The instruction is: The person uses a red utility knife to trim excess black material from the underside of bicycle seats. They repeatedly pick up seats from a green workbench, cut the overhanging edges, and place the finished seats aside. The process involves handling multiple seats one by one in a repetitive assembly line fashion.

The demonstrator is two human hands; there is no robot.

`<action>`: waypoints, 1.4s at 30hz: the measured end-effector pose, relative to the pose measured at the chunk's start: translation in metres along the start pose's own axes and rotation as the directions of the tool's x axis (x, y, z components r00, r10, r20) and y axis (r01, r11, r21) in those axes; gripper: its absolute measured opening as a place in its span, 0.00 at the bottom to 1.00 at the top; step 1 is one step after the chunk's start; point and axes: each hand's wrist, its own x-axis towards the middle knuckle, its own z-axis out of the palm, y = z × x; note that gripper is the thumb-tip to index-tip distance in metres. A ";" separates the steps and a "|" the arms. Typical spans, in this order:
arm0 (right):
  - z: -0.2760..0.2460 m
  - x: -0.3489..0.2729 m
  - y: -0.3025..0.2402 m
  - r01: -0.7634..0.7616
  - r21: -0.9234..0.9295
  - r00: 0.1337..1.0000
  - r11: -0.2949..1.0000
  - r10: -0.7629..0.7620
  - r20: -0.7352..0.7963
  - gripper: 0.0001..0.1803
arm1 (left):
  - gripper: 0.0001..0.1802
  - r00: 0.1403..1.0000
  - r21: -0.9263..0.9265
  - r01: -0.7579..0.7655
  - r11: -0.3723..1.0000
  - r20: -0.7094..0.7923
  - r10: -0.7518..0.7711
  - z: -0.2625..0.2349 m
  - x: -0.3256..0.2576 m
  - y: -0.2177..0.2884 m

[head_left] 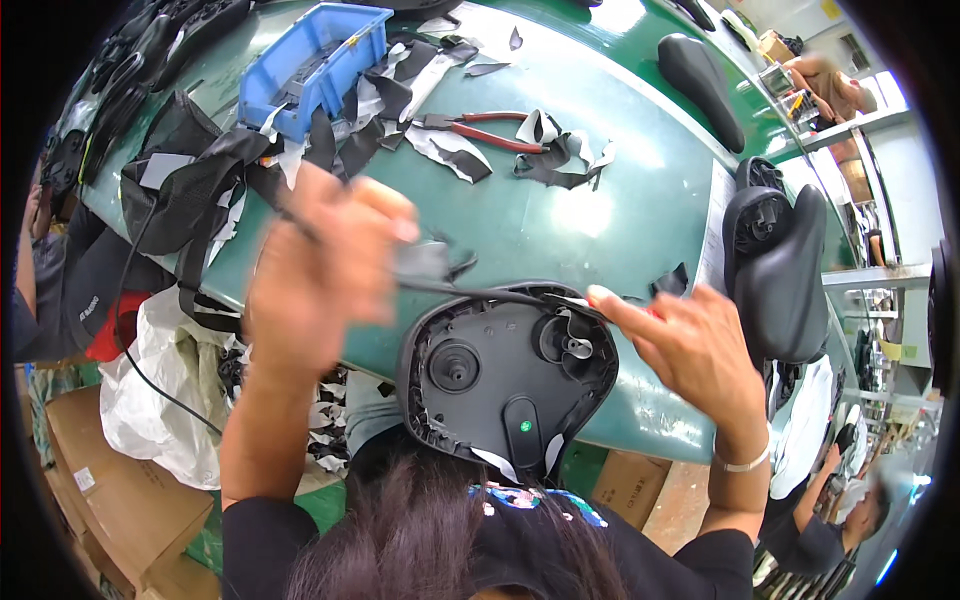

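Note:
An upturned black bicycle saddle (480,392) rests at the table's near edge, against my body, its hollow underside facing up. From its far rim a thin black strip of cover material (440,287) stretches leftward to my left hand (335,265). That hand is smeared by motion, but its fingers are curled round the strip. At the saddle's far right rim, my right hand (685,340) is closed on a small red tool (655,312), mostly hidden by the fingers. Its index finger points along the rim.
Red-handled pliers (490,132) lie among black and white scraps (565,160) on the green table (640,215). A blue bin (312,75) stands at the far left beside a black bag (185,185). More saddles (785,270) sit at the right; other people work on both sides.

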 end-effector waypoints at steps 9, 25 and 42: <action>0.004 -0.063 -0.005 -0.251 0.043 0.968 0.967 0.251 0.006 0.28 | 0.19 0.954 0.990 0.134 0.034 -0.120 -0.276 -0.006 0.018 0.016; 0.102 -0.032 -0.023 -0.343 0.387 0.832 0.856 0.468 -0.299 0.31 | 0.27 0.864 0.352 0.399 0.847 -0.453 -0.219 0.064 0.032 -0.049; 0.075 -0.035 -0.058 -0.148 0.936 0.601 0.319 0.781 -0.171 0.37 | 0.30 0.772 0.328 0.421 0.846 -0.619 -0.144 0.117 -0.038 -0.059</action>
